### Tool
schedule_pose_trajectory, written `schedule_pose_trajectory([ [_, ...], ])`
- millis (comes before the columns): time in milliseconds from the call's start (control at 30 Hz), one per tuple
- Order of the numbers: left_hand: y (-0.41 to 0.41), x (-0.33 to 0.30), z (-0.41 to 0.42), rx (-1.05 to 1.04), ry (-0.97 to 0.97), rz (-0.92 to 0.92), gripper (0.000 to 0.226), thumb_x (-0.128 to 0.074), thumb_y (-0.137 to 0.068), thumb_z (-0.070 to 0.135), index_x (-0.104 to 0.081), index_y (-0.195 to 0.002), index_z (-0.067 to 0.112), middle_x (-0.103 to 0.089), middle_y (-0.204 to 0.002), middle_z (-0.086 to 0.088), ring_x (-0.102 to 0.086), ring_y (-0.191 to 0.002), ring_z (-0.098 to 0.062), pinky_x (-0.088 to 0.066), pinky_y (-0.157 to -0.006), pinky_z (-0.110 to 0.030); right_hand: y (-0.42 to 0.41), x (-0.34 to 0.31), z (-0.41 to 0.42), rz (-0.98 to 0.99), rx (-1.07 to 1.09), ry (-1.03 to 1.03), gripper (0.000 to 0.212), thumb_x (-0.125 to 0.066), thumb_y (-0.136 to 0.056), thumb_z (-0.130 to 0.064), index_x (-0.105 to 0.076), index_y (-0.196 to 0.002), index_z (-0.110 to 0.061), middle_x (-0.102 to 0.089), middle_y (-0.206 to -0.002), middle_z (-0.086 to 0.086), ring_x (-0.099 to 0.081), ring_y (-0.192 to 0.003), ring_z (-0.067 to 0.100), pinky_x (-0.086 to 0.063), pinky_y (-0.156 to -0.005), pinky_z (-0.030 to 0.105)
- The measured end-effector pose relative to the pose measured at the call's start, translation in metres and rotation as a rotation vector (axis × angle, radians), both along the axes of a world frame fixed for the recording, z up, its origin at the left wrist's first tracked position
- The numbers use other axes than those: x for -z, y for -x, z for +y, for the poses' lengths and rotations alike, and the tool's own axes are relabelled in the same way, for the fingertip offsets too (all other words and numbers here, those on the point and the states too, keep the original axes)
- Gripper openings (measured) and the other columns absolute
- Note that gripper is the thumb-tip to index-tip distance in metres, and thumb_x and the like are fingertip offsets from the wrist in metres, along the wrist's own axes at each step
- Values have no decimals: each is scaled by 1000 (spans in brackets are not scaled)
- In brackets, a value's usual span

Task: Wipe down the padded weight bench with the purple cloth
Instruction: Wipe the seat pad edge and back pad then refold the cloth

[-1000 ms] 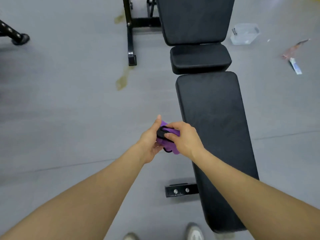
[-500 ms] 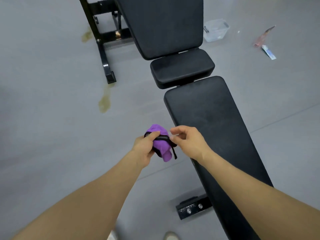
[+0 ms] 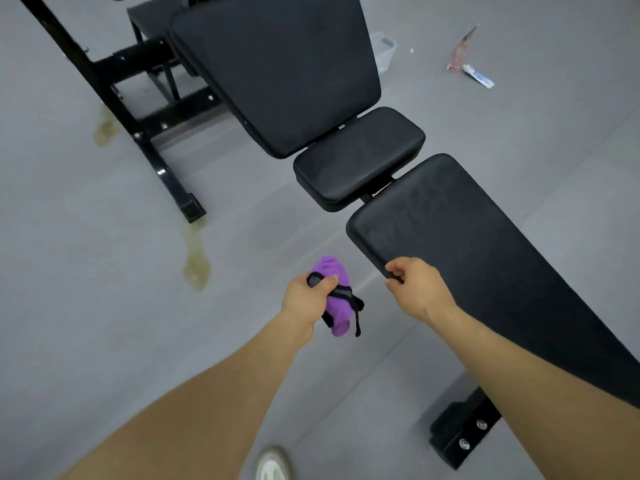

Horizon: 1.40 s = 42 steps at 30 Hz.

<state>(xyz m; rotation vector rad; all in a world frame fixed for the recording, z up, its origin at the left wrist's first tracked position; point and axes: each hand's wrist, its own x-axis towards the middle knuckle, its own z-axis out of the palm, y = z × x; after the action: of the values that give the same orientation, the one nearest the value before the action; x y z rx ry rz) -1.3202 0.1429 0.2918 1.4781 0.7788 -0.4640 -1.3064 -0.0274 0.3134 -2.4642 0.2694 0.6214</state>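
1. Shoe (image 3: 273,463), pale toe, nearest edge, on grey floor (image 3: 86,306).
2. Bench foot bracket (image 3: 464,429), black metal w/ two bolts, near right, under long pad.
3. Left hand (image 3: 306,301): fingers curled tight round purple cloth (image 3: 335,296), thumb pressed across top. Cloth bunched into a wad, black strap/trim wrapped round it, one strap end hanging loose at lower right. Cloth held in air over floor, just left of bench, not touching any pad.
4. Right hand (image 3: 417,287): fingers curled over near-left edge of long pad (image 3: 485,271), thumb on top surface, fingertips tucked under rim. Gripping pad edge; apart from cloth.
5. Weight bench, black padded, three sections running near right to far left: long pad, then small middle pad (image 3: 360,157), then large back pad (image 3: 277,67), which looks tilted up. Narrow gaps btwn sections.
6. Yellowish stain (image 3: 195,265) on floor, left of cloth; second patch further back left.
7. Black steel frame (image 3: 138,126), far left, foot resting by the stain.
8. Far right on floor: clear plastic container (image 3: 384,51) partly behind back pad; torn wrapper (image 3: 462,51); small white tube (image 3: 479,77) touching wrapper or just beside it.
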Motion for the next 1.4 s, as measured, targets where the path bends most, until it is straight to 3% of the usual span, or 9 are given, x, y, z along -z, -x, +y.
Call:
schedule_pose_trajectory([
  [133,-11,25,0,32,-72,-84,23,-59,-90,16,-58,-112,8,-62,-97,-8,-59,-89,-25,-48,-79,-34,-6,24,-13,-53,-31,187,39,-50,-95,-15,-48,-134,-15,-47,-135,8,-49,-119,28,-47,-94,42],
  [400,-41,85,-43,-21,-274,-396,28,-54,-92,14,-56,-120,9,-64,-111,-14,-60,-103,-30,-48,-94,-41,12,95,-51,-279,-259,442,54,-57,-92,-18,-36,-141,-25,-39,-136,-5,-45,-114,22,-51,-77,36],
  [533,-63,106,-68,-49,-343,-555,28,-52,-94,15,-54,-121,10,-62,-108,-7,-58,-97,-24,-44,-81,-23,22,118,-66,-457,-308,495,61,-57,-91,-20,-30,-144,-33,-34,-140,-14,-43,-115,16,-53,-70,31],
  [633,-60,129,-82,-40,-461,-641,28,-48,-95,13,-48,-123,12,-54,-114,-5,-52,-94,-18,-36,-73,-17,22,128,-73,-551,-325,481,59,-56,-91,-21,-31,-142,-36,-34,-140,-16,-42,-117,14,-53,-71,32],
  [733,-55,148,-93,-38,-547,-723,28,-46,-93,9,-49,-121,11,-52,-120,-9,-54,-100,-25,-40,-84,-29,20,135,-79,-612,-330,436,57,-56,-90,-23,-34,-141,-39,-36,-139,-17,-41,-120,14,-52,-76,35],
  [967,-9,180,-124,65,-489,-905,16,-50,-90,12,-54,-103,19,-60,-106,-7,-58,-94,-25,-51,-84,-44,17,141,-91,-652,-308,235,53,-67,-85,-34,-49,-134,-34,-43,-137,-12,-40,-127,17,-42,-98,39],
  [1067,-14,179,-123,19,-543,-951,12,-51,-90,13,-56,-101,14,-60,-106,-9,-58,-93,-26,-47,-81,-35,31,155,-106,-732,-281,216,47,-60,-89,-40,-51,-134,-27,-46,-136,-7,-39,-125,21,-38,-102,38],
  [1200,-30,176,-116,-62,-624,-922,13,-49,-91,12,-56,-102,14,-60,-108,-7,-53,-87,-22,-36,-74,-27,43,173,-119,-806,-204,170,45,-54,-91,-45,-50,-133,-29,-45,-134,-10,-35,-125,19,-29,-102,36],
  [1400,-19,170,-130,-140,-647,-834,14,-48,-91,11,-56,-102,13,-60,-104,-7,-55,-88,-26,-41,-74,-31,43,173,-120,-808,-231,197,45,-51,-92,-45,-49,-134,-27,-44,-134,-7,-35,-124,22,-29,-101,37],
])
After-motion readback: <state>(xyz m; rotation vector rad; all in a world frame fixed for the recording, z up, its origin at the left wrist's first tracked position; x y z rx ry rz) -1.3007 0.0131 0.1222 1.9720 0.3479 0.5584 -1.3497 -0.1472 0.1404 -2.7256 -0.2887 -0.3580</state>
